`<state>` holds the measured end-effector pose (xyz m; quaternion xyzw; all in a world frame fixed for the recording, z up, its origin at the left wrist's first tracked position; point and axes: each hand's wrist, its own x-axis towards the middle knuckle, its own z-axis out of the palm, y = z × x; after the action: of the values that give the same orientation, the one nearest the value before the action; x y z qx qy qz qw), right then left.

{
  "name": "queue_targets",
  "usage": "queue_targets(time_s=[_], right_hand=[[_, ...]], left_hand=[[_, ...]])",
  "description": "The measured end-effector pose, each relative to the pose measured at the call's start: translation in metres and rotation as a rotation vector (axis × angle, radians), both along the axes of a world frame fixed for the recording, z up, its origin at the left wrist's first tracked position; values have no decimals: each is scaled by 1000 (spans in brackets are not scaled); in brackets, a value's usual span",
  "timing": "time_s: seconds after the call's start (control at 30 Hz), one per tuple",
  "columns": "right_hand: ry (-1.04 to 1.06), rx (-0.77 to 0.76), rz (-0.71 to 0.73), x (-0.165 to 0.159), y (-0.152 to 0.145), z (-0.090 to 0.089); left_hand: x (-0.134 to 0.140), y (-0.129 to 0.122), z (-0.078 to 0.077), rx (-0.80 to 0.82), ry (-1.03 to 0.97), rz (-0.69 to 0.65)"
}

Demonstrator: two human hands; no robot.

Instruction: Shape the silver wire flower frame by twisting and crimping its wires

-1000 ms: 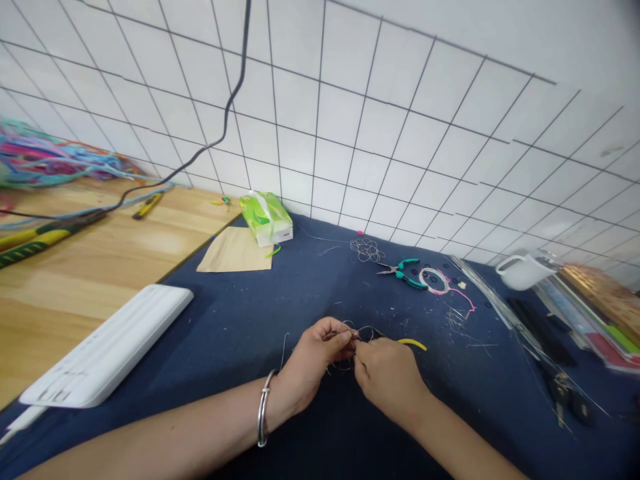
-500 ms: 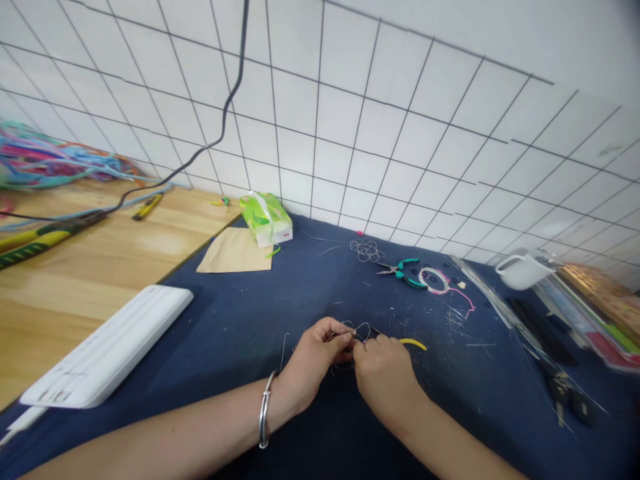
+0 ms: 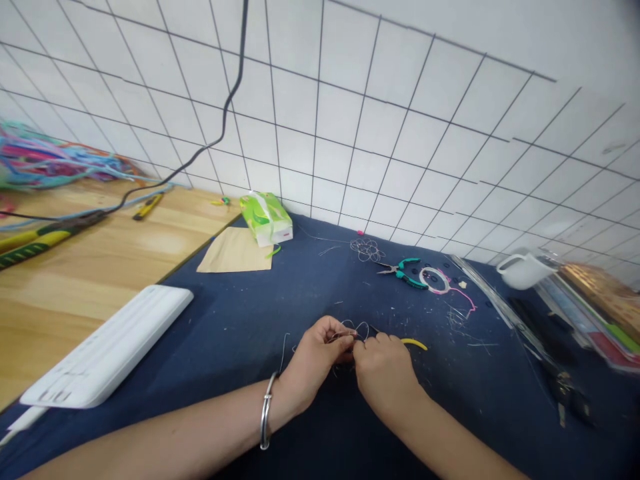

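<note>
Thin metal wire bent into loops (image 3: pixel 363 327) sits between my two hands, just above the dark blue cloth. My left hand (image 3: pixel 320 347), with a silver bangle at the wrist, pinches the wire between thumb and fingers. Close against it, my right hand (image 3: pixel 385 363) is closed with its knuckles up, its fingertips hidden at the same wire work. A curved yellow handle (image 3: pixel 414 344) shows beyond the right knuckles; the rest of that tool is mostly covered. One loose wire end (image 3: pixel 284 350) rises left of my left wrist.
Teal-handled pliers (image 3: pixel 403 272), a bent wire flower (image 3: pixel 367 251) and a white ring (image 3: pixel 434 281) lie farther back. At left are a white power strip (image 3: pixel 110 347), a tissue pack (image 3: pixel 266 219) and beige paper (image 3: pixel 236 251). To the right stand a white mug (image 3: pixel 526 270) and keys (image 3: pixel 563 393).
Both hands stay almost in place with only a slight shift of the fingers. The wire loop between them has tilted a little.
</note>
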<state>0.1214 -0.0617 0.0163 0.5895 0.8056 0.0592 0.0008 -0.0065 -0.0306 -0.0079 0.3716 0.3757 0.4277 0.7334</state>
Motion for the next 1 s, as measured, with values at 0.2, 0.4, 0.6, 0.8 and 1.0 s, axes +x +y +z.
queue_targets(time_s=[0.2,0.4,0.6,0.8,1.0], right_hand=[[14,-44,12,4,2,4],[17,-67,-11,5,2,12],[32,-106,-8,3,-2,16],[28,-109,-17,0,-7,14],[28,-84,-44,-2,-9,11]], left_hand=[[0,-1,0,23,0,-21],[0,-1,2,16,11,-30],[0,-1,-3,29,52,-17],[-1,-1,-1,44,65,-26],[-2,-1,0,38,69,-34]])
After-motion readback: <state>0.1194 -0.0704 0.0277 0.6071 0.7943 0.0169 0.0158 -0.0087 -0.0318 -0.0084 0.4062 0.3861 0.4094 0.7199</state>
